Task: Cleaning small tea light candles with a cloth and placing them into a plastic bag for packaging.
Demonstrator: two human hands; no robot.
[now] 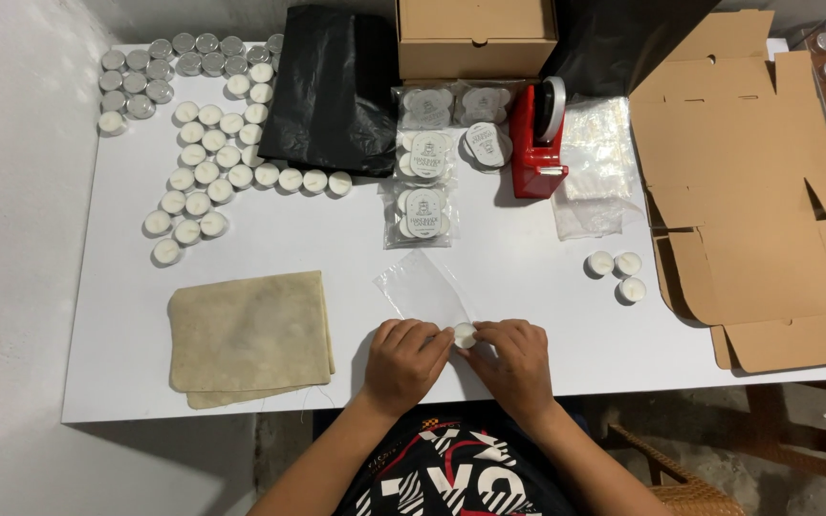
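Starting at the far left, we see rows of tealight candles [205, 162] spread over the white table [528, 315], the ones at the back corner showing silver cups. Nearer to us lies a folded beige cloth [249, 336]. Just right of it our left hand [405, 363] rests with fingers curled together, pinching the lower edge of a clear plastic bag [423, 287] that lies flat and points away from us. A single tealight [465, 334] sits between our two hands at the bag's mouth, touching the fingertips of both. Our right hand [516, 361] is bent around it, thumb and forefinger closed on the candle.

Behind the hands stand packed candle bags [424, 182], a black plastic sheet [332, 86], a closed cardboard box [476, 36] and a red tape dispenser [537, 134]. Further right, three loose tealights [616, 272] wait beside a flattened carton [748, 191].

As we judge it, the thin bag could crumple or slip shut under the left fingers, so that the candle catches on its lip; a tilted cup might also roll off the near table edge, which is close.
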